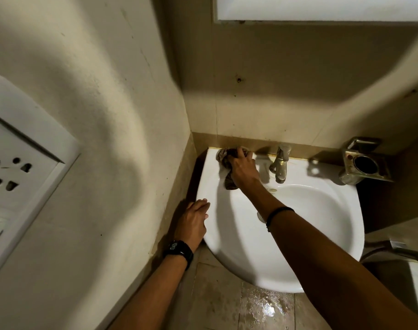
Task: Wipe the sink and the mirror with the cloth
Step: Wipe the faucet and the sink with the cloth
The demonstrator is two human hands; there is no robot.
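A white wall-mounted sink (322, 234) fills the middle of the head view. My right hand (243, 170) presses a crumpled brownish cloth (223, 154) onto the sink's back left corner, close to the wall. One end of the cloth hangs down below my palm. My left hand (193, 222) rests on the sink's left rim, fingers together, holding nothing. A metal tap (280, 165) stands just right of my right hand. The mirror's lower edge (322, 8) shows at the top of the view.
A metal soap and tumbler holder (365, 163) is fixed to the wall at the sink's back right. A white socket plate (19, 167) sits on the left wall. The floor tiles (262, 310) below the sink are wet. Another tap (403, 252) pokes in at the right.
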